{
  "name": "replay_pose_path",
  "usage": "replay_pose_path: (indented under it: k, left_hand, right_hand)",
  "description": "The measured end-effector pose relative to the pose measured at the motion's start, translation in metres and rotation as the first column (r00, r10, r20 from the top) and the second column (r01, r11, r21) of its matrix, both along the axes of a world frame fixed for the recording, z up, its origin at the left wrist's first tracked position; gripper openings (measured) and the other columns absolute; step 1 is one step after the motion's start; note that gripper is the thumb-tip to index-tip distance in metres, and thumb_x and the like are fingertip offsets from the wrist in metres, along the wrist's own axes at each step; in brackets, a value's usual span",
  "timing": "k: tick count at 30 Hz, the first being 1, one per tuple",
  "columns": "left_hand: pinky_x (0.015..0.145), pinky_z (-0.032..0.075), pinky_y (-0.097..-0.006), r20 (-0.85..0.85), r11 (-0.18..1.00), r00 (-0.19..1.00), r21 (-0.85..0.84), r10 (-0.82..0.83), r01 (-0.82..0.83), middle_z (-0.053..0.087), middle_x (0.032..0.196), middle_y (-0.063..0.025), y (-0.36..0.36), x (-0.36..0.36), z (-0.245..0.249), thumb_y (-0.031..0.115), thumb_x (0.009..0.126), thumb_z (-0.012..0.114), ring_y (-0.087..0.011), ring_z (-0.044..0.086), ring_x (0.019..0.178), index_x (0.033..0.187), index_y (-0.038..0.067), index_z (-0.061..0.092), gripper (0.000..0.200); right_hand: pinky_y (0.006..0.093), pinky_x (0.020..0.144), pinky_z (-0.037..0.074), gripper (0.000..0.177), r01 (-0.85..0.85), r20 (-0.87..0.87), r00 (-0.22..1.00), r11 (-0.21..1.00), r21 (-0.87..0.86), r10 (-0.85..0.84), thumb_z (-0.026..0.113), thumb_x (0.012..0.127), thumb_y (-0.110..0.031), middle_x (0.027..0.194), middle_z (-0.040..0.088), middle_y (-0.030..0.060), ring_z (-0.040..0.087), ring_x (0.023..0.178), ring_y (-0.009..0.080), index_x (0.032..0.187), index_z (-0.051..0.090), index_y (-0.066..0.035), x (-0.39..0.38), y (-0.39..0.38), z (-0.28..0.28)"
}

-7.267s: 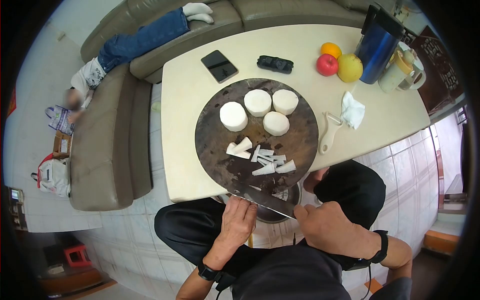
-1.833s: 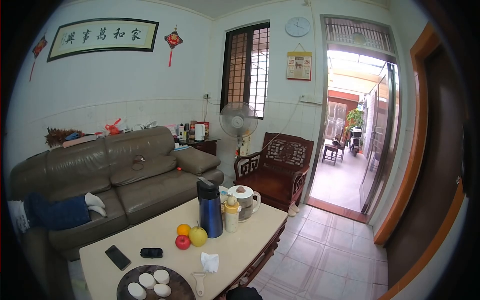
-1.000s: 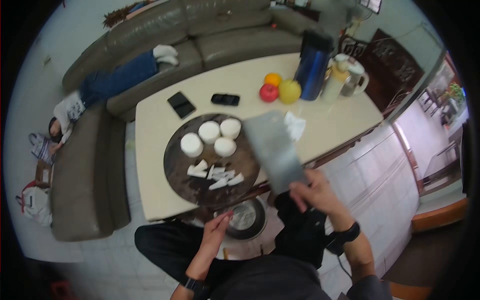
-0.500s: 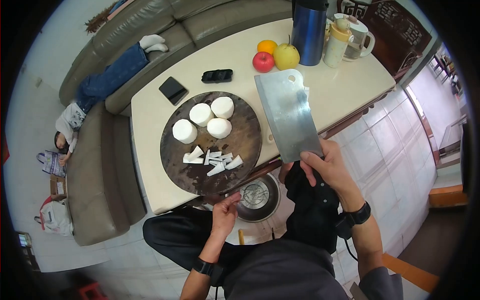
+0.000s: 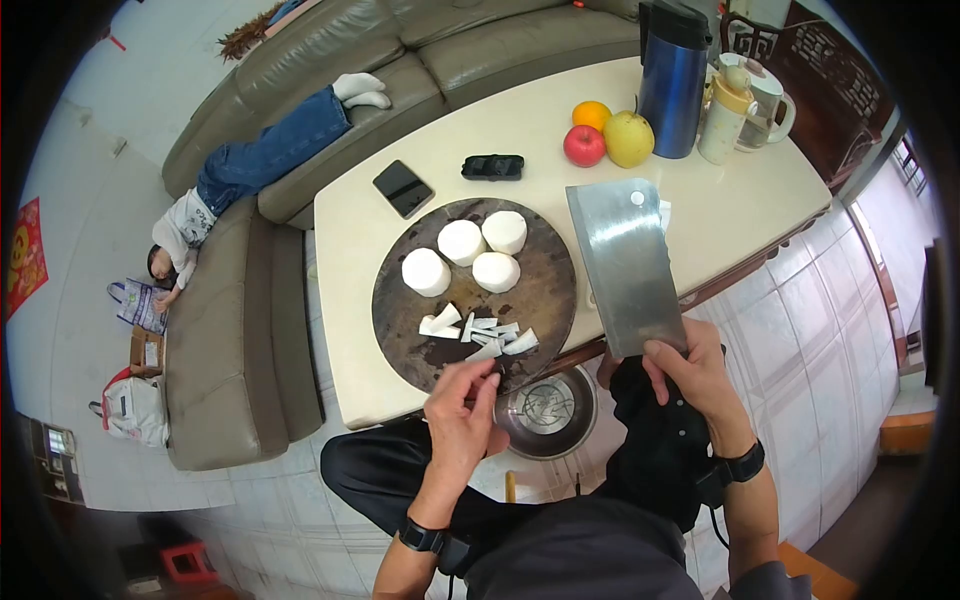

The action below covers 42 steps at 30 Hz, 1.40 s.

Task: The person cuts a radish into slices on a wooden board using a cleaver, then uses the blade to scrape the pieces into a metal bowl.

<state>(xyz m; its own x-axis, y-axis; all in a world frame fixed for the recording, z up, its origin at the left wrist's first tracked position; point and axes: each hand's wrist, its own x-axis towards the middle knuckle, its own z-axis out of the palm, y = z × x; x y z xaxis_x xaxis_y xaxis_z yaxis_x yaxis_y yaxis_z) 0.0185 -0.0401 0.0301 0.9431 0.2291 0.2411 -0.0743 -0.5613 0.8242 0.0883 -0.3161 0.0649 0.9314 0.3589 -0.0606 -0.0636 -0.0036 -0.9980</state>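
Observation:
My right hand grips the cleaver by its lower end, the broad blade raised beside the board. A round dark wooden board lies on the table and bears several thick white peeled pieces. Nearer its front edge is a small heap of thin white strips and scraps. My left hand is at the board's front edge, just below the scraps, fingers curled with thumb and fingertips close together; whether something small is between them cannot be made out.
A metal basin stands on the floor between my knees. On the table are a phone, a black object, an apple, an orange, a pear, a blue flask and jugs. A person lies on the sofa.
My left hand has risen from beside the basin to the board's front edge near the scraps. The view has shifted, and the cleaver remains in my right hand.

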Motion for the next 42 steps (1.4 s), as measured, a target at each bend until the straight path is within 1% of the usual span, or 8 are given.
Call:
replay_pose_path:
  k: [4, 7, 19, 27, 32, 35, 38, 42]
  left_hand:
    - [0.084, 0.049, -0.0416, -0.132, 0.957, 0.991, 0.291, 0.023, 0.017, 0.063, 0.106, -0.0160, 0.013, 0.024, -0.002, 0.012, 0.080, 0.075, -0.0361, 0.060, 0.099, 0.107, -0.001, 0.066, 0.031]
    - [0.082, 0.048, -0.0426, -0.124, 0.890, 0.992, 0.453, -0.005, 0.061, 0.063, 0.101, -0.0144, 0.015, 0.033, -0.007, 0.013, 0.079, 0.075, -0.0351, 0.060, 0.096, 0.102, 0.001, 0.067, 0.027]
    - [0.068, 0.046, -0.0412, -0.084, 0.925, 0.994, 0.367, -0.069, 0.095, 0.062, 0.078, -0.0125, 0.034, 0.036, -0.012, 0.007, 0.080, 0.072, -0.0322, 0.060, 0.077, 0.088, 0.003, 0.064, 0.012]
    - [0.078, 0.042, -0.0395, 0.038, 0.779, 0.976, 0.610, -0.213, 0.146, 0.064, 0.083, -0.0109, 0.064, 0.037, 0.010, 0.000, 0.082, 0.066, -0.0297, 0.060, 0.081, 0.092, 0.005, 0.064, 0.011]
    - [0.081, 0.046, -0.0401, 0.231, 0.708, 0.927, 0.704, -0.296, 0.051, 0.064, 0.093, -0.0089, 0.069, 0.028, 0.006, 0.002, 0.071, 0.064, -0.0285, 0.061, 0.093, 0.101, 0.004, 0.067, 0.030]
    - [0.080, 0.048, -0.0410, 0.245, 0.722, 0.924, 0.691, -0.294, 0.046, 0.062, 0.101, -0.0110, 0.056, 0.009, -0.008, 0.004, 0.068, 0.065, -0.0304, 0.061, 0.095, 0.100, 0.003, 0.067, 0.032]
    - [0.078, 0.050, -0.0404, 0.194, 0.756, 0.941, 0.648, -0.278, 0.089, 0.062, 0.102, -0.0120, 0.050, -0.007, -0.026, 0.001, 0.065, 0.065, -0.0309, 0.061, 0.094, 0.102, 0.001, 0.068, 0.037]
    - [0.080, 0.052, -0.0391, 0.184, 0.806, 0.960, 0.588, -0.213, 0.067, 0.064, 0.102, -0.0126, 0.041, -0.019, -0.033, -0.007, 0.066, 0.067, -0.0317, 0.062, 0.095, 0.103, 0.000, 0.068, 0.038]
  right_hand:
    - [0.0232, 0.045, 0.040, 0.011, -0.008, 0.007, 1.000, 1.000, -0.027, 0.009, 0.054, 0.093, -0.005, 0.058, 0.056, 0.0020, 0.051, 0.044, 0.0081, 0.085, 0.058, 0.001, 0.000, 0.001, -0.001]
    - [0.0231, 0.046, 0.040, 0.011, -0.015, 0.032, 0.999, 0.999, -0.050, 0.017, 0.054, 0.093, -0.005, 0.058, 0.056, 0.0018, 0.051, 0.044, 0.0077, 0.085, 0.057, 0.001, -0.001, 0.001, -0.002]
    - [0.0229, 0.045, 0.039, 0.011, -0.029, 0.008, 1.000, 0.997, -0.070, 0.030, 0.054, 0.094, -0.006, 0.059, 0.055, 0.0017, 0.050, 0.045, 0.0073, 0.092, 0.060, 0.003, -0.003, 0.004, -0.001]
    - [0.0228, 0.044, 0.040, 0.012, -0.041, 0.012, 0.999, 0.995, -0.096, 0.042, 0.052, 0.094, -0.005, 0.060, 0.054, 0.0014, 0.049, 0.045, 0.0068, 0.093, 0.060, 0.004, -0.002, 0.009, 0.002]
    - [0.0226, 0.045, 0.040, 0.012, -0.055, 0.007, 0.998, 0.989, -0.135, 0.056, 0.053, 0.094, -0.006, 0.061, 0.054, -0.0008, 0.050, 0.047, 0.0048, 0.092, 0.060, 0.003, -0.004, 0.013, 0.007]
    - [0.0282, 0.046, 0.043, 0.010, -0.109, -0.137, 0.987, 0.982, -0.153, 0.089, 0.056, 0.091, -0.006, 0.058, 0.055, 0.0050, 0.051, 0.044, 0.0135, 0.091, 0.060, 0.004, -0.010, 0.029, 0.012]
    - [0.0425, 0.051, 0.047, 0.011, -0.135, 0.263, 0.907, 0.820, -0.557, 0.329, 0.062, 0.085, -0.006, 0.059, 0.053, 0.0217, 0.057, 0.057, 0.0391, 0.081, 0.055, 0.001, -0.015, 0.046, 0.009]
    - [0.0417, 0.049, 0.046, 0.014, -0.135, 0.432, 0.670, 0.671, -0.729, 0.604, 0.064, 0.072, -0.003, 0.062, 0.057, 0.0150, 0.062, 0.056, 0.0336, 0.080, 0.053, 0.001, -0.018, 0.070, 0.022]
